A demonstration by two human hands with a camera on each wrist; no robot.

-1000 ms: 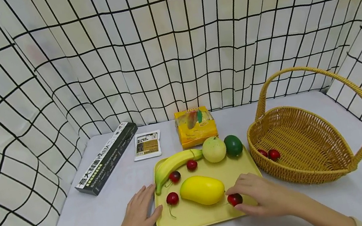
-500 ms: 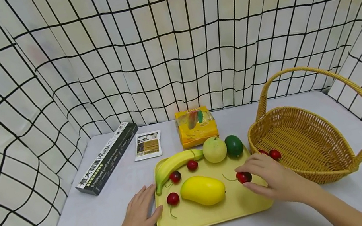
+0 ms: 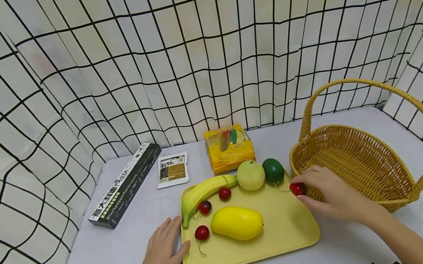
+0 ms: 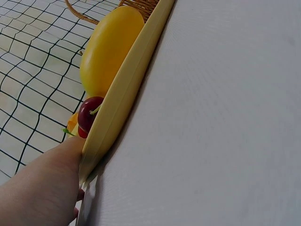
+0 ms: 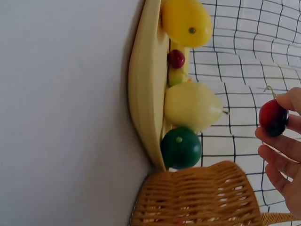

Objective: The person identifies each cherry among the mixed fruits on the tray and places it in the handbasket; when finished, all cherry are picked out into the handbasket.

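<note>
My right hand (image 3: 334,193) pinches a dark red cherry (image 5: 273,117) by its sides between thumb and fingers, its thin stem free. In the head view this hand is at the tray's right edge, overlapping the wicker basket (image 3: 363,162). My left hand (image 3: 162,252) rests at the left edge of the yellow tray (image 3: 254,252), fingers extended and thumb at the rim. A yellow mango (image 3: 237,223) lies mid-tray, with a cherry (image 3: 201,233) left of it. Behind are two more cherries (image 3: 224,193), a banana (image 3: 205,192), a pale green round fruit (image 3: 250,175) and a dark green fruit (image 3: 273,170).
The basket's tall handle (image 3: 414,101) arches over its right side. Behind the tray stand a yellow packet (image 3: 229,148) and a white sachet (image 3: 173,170). A long black pasta box (image 3: 125,185) lies at the left. Grid-patterned cloth walls (image 3: 198,58) surround the table.
My right hand has lifted the cherry from beside the mango and carried it right and away from me to the basket's near side. My left hand has stayed in place.
</note>
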